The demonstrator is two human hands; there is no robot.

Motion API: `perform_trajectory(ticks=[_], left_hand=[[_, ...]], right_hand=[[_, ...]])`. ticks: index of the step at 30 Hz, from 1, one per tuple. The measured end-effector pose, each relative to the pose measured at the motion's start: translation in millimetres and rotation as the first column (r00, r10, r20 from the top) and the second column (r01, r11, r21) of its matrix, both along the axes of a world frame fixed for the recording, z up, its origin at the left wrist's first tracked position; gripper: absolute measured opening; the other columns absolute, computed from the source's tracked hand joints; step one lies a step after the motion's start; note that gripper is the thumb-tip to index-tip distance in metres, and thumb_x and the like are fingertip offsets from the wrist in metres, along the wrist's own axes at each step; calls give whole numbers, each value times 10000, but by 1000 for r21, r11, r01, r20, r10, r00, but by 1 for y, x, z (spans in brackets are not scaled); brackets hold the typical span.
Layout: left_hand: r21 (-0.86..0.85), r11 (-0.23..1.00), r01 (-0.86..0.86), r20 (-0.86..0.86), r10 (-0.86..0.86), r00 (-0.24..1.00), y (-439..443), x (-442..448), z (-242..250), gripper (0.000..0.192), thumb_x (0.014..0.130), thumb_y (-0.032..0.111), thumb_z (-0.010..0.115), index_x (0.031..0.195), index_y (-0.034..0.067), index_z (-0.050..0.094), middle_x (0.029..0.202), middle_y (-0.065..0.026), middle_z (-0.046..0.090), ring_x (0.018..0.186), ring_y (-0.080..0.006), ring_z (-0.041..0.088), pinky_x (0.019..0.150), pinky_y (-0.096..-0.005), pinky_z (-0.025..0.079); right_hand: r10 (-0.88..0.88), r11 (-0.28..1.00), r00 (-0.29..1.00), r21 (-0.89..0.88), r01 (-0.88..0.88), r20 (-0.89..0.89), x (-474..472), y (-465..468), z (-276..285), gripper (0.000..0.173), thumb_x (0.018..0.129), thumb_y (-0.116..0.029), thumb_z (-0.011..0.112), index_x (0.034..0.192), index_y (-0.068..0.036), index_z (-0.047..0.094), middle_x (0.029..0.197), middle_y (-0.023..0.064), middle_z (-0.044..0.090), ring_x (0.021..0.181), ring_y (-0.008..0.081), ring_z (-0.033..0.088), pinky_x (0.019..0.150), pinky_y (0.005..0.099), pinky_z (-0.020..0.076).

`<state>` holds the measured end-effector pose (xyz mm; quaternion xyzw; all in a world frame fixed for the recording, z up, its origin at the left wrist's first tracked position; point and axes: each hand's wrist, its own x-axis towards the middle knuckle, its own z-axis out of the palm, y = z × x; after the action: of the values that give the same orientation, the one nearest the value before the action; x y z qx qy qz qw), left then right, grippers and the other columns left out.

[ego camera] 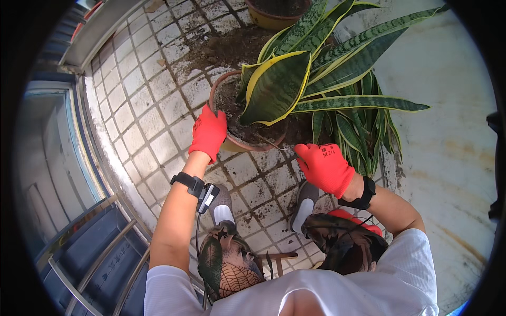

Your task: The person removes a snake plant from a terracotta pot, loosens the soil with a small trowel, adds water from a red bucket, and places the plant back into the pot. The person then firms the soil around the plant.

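My left hand (208,128), in a red work glove, grips the left rim of a round plant pot (253,145). A snake plant (278,89) with yellow-edged leaves grows in it and leans to the right. My right hand (322,164), gloved in red too, is closed on a thin metal hand tool (272,143). The tool reaches over the pot's near rim, its far end at the soil (233,104). Its handle is hidden in my fist, so its exact kind cannot be told.
Loose soil (233,47) lies on the tiled floor (152,124) beyond the pot. A second pot (272,17) stands at the top. More snake plant leaves (363,126) spread by the pale wall (442,158) on the right. Metal railings (102,256) run along the lower left.
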<state>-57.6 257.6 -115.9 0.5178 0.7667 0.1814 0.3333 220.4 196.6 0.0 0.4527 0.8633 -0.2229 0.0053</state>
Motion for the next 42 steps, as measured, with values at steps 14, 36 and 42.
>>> perform_trajectory(ticks=[14, 36, 42], left_hand=[[75, 997, -21, 68, 16, 998, 9, 20, 7, 441, 979, 358, 376, 1172, -7, 531, 1037, -280, 637, 970, -455, 596, 843, -515, 463], [124, 991, -48, 170, 27, 985, -3, 3, -2, 390, 979, 346, 381, 1095, 19, 559, 988, -265, 649, 930, -443, 611, 805, -510, 479], [76, 997, 9, 168, -22, 986, 1, -1, 6, 444, 981, 369, 364, 1168, 10, 548, 1014, -276, 642, 960, -449, 602, 835, -511, 470]], right_hand=[[-377, 881, 925, -295, 371, 39, -119, 59, -14, 155, 779, -88, 561, 804, 13, 676, 829, 248, 651, 826, 423, 643, 681, 433, 519], [-188, 964, 958, -144, 222, 218, -174, 89, 46, 186, 795, -143, 582, 854, 11, 668, 903, 230, 669, 892, 387, 651, 767, 422, 532], [-230, 970, 964, -51, 239, 130, -141, 67, 64, 167, 777, -89, 556, 859, -7, 675, 848, 219, 655, 868, 384, 634, 755, 421, 519]])
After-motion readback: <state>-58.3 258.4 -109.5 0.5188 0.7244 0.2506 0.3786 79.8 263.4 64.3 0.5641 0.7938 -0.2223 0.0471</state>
